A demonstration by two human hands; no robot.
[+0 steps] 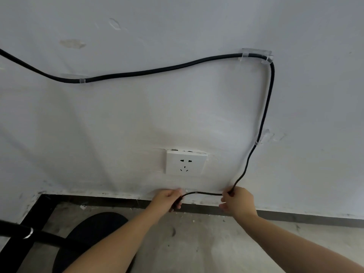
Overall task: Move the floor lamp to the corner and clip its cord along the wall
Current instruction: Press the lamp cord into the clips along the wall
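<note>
A black cord (pixel 157 70) runs across the white wall (pixel 137 119) from the upper left, through a clear clip (pixel 82 80) and two clear clips (pixel 256 55) at the upper right, then turns down through another clip (pixel 257 142). Low on the wall, just above the skirting, my left hand (pixel 170 199) and my right hand (pixel 237 200) both grip the cord's lower stretch, which spans level between them. The lamp's round black base (pixel 92 233) lies on the floor at lower left, with its black pole (pixel 13 229) crossing the left edge.
A white wall socket (pixel 185 163) sits just above my hands, with nothing plugged in. A dark skirting strip (pixel 295 217) borders the grey concrete floor (pixel 197 243). The room corner, with a black skirting strip (pixel 25 221), is at lower left.
</note>
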